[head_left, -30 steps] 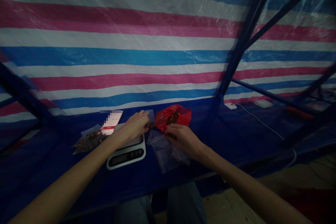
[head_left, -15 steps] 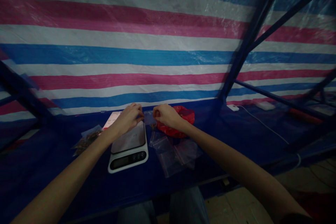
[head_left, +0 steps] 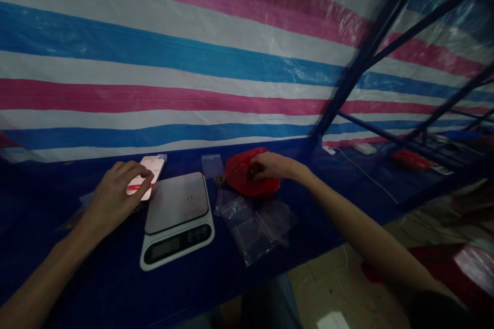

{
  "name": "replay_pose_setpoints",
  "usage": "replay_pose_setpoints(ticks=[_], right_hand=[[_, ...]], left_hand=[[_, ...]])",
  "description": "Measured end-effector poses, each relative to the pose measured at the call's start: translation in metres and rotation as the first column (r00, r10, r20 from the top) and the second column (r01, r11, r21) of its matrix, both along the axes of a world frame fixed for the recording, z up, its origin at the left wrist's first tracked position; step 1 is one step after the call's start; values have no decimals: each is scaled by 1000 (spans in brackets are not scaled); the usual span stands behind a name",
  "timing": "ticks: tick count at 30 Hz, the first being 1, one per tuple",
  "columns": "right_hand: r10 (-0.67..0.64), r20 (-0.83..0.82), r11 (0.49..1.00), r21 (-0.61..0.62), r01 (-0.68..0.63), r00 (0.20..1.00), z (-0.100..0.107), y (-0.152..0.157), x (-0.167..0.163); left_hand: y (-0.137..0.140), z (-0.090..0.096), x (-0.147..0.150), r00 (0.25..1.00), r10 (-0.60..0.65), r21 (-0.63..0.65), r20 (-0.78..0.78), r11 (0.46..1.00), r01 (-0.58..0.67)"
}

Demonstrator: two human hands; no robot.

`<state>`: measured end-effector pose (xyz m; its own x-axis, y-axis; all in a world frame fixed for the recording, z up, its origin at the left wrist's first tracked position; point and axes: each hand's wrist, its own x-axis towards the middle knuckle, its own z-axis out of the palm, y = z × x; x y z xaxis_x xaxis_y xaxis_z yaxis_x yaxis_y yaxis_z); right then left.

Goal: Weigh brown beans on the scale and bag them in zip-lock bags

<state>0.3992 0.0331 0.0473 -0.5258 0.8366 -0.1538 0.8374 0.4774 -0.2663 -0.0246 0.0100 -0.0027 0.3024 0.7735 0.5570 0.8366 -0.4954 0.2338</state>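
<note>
My left hand (head_left: 121, 191) is over a lit phone (head_left: 152, 163), fingers bent and thumb apart, holding nothing; whether a fingertip touches the screen is unclear. Beside the phone stands a white digital scale (head_left: 178, 200) with a few tiny brown bits on its plate. My right hand (head_left: 272, 165) reaches into an open red plastic bag (head_left: 240, 167), its fingers curled together around something dark that I cannot make out. Just left of the bag sits a small round cup (head_left: 219, 180) with brownish contents. A small clear zip bag (head_left: 212, 165) lies flat behind the cup.
Several clear zip bags (head_left: 250, 229) lie in front of the red bag. More bags, partly hidden, lie under my left forearm. A blue metal post (head_left: 339, 92) rises at the table's back right, near a white plug (head_left: 329, 150) and cable. Striped plastic sheeting hangs behind.
My hands have moved apart: the left went leftward to the phone, the right into the red bag. The small zip bag now lies on the table. The view has turned slightly right.
</note>
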Motion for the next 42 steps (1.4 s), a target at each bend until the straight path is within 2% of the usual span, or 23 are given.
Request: replay_pose_setpoints(ticks=[4, 7, 14, 16, 19, 22, 24, 26, 29, 33, 42], right_hand=[[57, -42, 992, 115, -52, 997, -23, -4, -4], [142, -39, 988, 72, -139, 989, -20, -1, -6], [286, 35, 958, 5, -286, 958, -14, 16, -4], [294, 35, 956, -16, -294, 955, -7, 20, -2], [235, -2, 972, 15, -235, 972, 17, 19, -6], [190, -86, 979, 97, -182, 978, 43, 10, -26], [239, -133, 969, 100, -227, 962, 48, 4, -48], [311, -138, 950, 74, -303, 940, 43, 2, -71], [387, -121, 922, 30, -386, 914, 22, 5, -98], [387, -143, 921, 18, -389, 911, 4, 14, -110], [365, -210, 931, 64, -360, 907, 9, 21, -109]], left_hand=[[-4, -4, 1, 999, 1, 4, 33, 1000, -1], [-8, -6, 2, 996, -28, -20, 85, 999, 30], [-16, -2, 7, 987, -58, 33, 152, 998, 54], [-17, -1, 7, 985, -57, 46, 163, 998, 50], [-17, 1, 7, 984, -62, 38, 168, 998, 56], [-16, 2, 8, 983, -66, 29, 170, 998, 61], [-16, 3, 8, 984, -60, 30, 170, 998, 56], [-16, 2, 7, 985, -53, 38, 166, 998, 47], [-16, 1, 4, 987, -45, 60, 152, 998, 36], [-16, 0, 3, 990, -55, 69, 132, 997, 47], [-18, 1, 5, 989, -71, 63, 131, 996, 63]])
